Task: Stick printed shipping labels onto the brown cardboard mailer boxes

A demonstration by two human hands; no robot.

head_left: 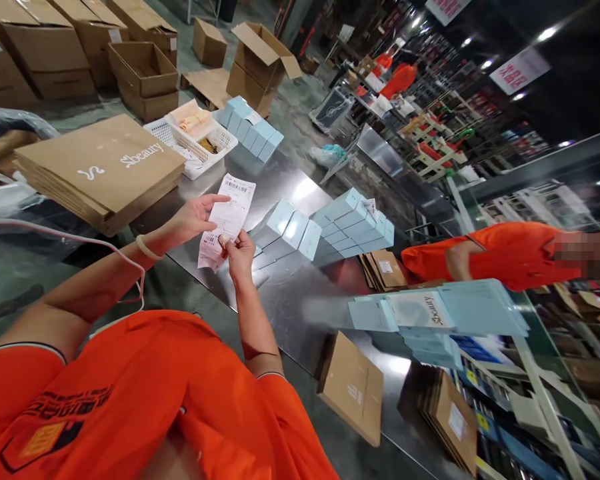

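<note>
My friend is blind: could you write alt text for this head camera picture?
A person's left hand and right hand hold a printed paper slip over a steel table bearing pale blue boxes and a stack of flat brown cartons.

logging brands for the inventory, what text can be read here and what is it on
"Sbeauty": on the top of the stack of flat brown cartons.
"Sbeauty": on the pale blue flat box, turned sideways.
Paper slips held by the left hand and right hand: barcodes and print, too small to read.
Hanging signs: red characters, too blurred to read.
</note>
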